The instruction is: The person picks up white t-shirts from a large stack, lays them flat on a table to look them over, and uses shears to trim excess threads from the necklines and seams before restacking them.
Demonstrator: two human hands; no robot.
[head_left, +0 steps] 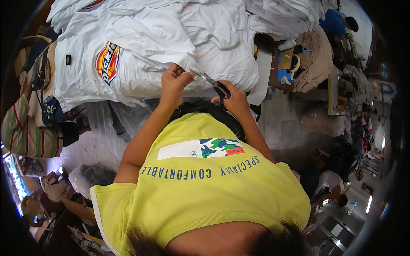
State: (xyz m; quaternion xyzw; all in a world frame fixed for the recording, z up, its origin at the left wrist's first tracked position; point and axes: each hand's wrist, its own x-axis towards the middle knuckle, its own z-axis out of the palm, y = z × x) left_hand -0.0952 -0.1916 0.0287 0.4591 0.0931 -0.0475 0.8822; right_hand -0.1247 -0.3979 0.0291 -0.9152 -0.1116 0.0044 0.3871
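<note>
In the head view, your left hand (174, 85) pinches the edge of a white cloth (179, 60) atop the shirt pile (226, 77). Your right hand (234, 100) grips black-handled scissors (212, 81), blades at the cloth's edge over the pile's near side. A tape roll (298, 64) sits right of the pile; a person in stripes (34, 130) is left of it.

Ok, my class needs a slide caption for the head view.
Left hand pinches white fabric; right hand holds scissors at its edge.
</note>
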